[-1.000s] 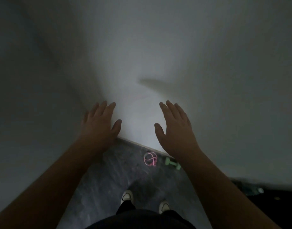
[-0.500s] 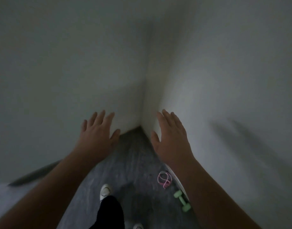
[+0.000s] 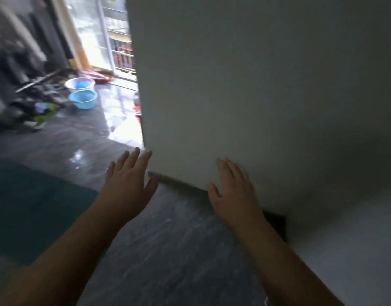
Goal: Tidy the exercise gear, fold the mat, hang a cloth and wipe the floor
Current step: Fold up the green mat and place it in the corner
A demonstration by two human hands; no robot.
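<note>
Both hands, left (image 3: 129, 184) and right (image 3: 234, 193), are spread flat and hold nothing. The mat (image 3: 28, 208) lies unfolded left of the left hand; the floor (image 3: 168, 239) awaits wiping, I judge.

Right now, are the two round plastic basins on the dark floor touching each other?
Cannot tell. In the head view the light blue basin overlaps the lower rim of the white basin behind it, so no gap shows, and blur hides any contact.
</note>
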